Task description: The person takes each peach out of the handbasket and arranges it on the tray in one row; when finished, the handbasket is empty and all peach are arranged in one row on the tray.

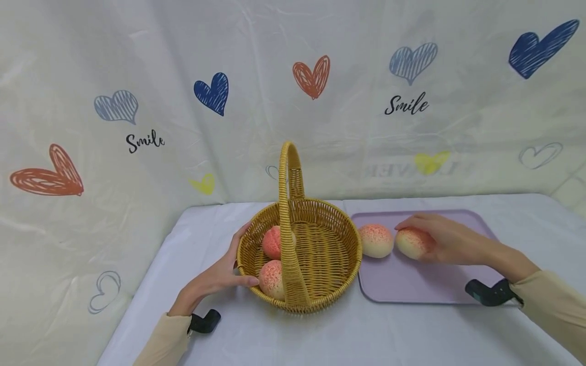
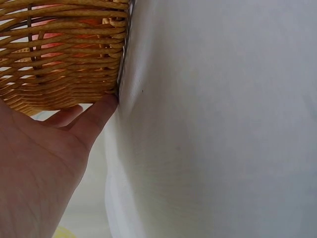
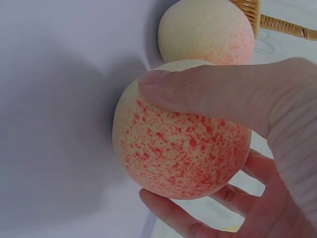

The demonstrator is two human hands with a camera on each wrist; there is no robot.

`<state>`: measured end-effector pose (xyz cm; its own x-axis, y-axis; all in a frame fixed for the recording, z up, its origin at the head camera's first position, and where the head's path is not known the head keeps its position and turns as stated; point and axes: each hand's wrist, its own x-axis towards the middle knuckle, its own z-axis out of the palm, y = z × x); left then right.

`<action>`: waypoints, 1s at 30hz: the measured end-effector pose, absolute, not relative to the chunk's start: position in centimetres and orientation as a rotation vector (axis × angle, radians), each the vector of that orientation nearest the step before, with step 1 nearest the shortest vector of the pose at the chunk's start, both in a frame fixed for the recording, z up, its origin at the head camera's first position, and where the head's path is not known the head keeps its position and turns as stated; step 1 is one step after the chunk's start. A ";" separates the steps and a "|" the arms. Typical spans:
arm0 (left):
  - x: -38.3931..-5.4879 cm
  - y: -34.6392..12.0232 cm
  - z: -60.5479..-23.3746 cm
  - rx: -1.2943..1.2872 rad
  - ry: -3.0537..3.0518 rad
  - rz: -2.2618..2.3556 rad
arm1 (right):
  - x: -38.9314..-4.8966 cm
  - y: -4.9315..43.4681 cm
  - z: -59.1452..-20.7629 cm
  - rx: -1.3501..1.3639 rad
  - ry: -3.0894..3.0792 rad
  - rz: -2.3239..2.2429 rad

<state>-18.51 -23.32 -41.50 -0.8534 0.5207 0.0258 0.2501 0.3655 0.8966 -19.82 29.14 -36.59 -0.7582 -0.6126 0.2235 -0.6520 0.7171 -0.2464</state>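
A round wicker basket (image 1: 322, 254) with a tall handle stands mid-table. Inside, left of the handle, lie a pink peach (image 1: 271, 242) and a paler speckled peach (image 1: 271, 279). My left hand (image 1: 226, 267) rests spread against the basket's left side, thumb by the front rim, fingers fairly straight along the outer wall. On a lilac tray (image 1: 426, 287), my right hand (image 1: 446, 239) holds a cream peach with red speckles (image 3: 183, 148), thumb on one side and fingers on the other; my palm partly hides it. Another speckled peach (image 1: 376, 241) sits between it and the basket.
The tray lies right of the basket, close to its rim. The table has a white cloth (image 1: 348, 335). Behind it hangs a pale curtain (image 1: 256, 132) printed with hearts and words. Black straps (image 1: 492, 293) sit on both wrists.
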 end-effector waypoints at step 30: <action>-18.6 -23.2 -41.4 0.732 2.352 1.498 | -20.8 28.2 -37.3 0.951 -2.832 0.786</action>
